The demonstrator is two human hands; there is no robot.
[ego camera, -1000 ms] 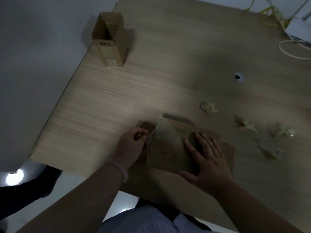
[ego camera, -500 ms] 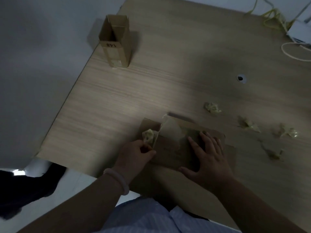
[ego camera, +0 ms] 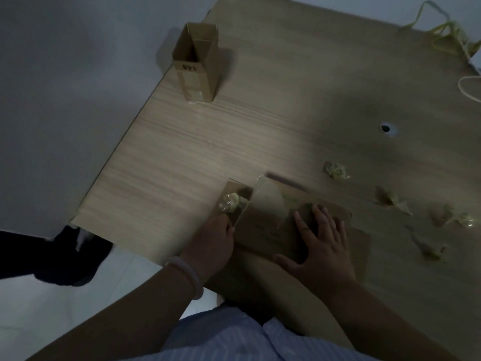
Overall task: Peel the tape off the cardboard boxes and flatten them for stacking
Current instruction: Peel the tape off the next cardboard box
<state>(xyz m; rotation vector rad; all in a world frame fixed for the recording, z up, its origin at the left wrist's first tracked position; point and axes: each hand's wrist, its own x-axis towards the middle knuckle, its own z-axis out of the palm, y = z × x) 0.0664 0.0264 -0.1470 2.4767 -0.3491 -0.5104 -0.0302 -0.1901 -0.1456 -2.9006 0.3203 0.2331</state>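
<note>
A flattened cardboard box (ego camera: 268,230) lies at the near edge of the wooden table (ego camera: 197,152). My right hand (ego camera: 320,246) presses flat on its top, fingers spread. My left hand (ego camera: 212,237) grips the box's left edge, where a strip of clear tape (ego camera: 268,196) stands partly lifted. A crumpled wad of tape (ego camera: 230,201) rests on the box's left flap, just beyond my left fingers. A second cardboard box (ego camera: 196,62) stands upright and open at the table's far left edge, tape on its lower front.
Several crumpled tape wads (ego camera: 335,170) are scattered on the table to the right. A round cable hole (ego camera: 387,128) sits further back. Yellow cords (ego camera: 442,35) lie at the far right corner. The table's left edge drops to a grey floor.
My left hand moved from pinching the lifted tape to gripping the box's left edge, and a crumpled tape wad now sits on the left flap. My right hand stayed pressed down.
</note>
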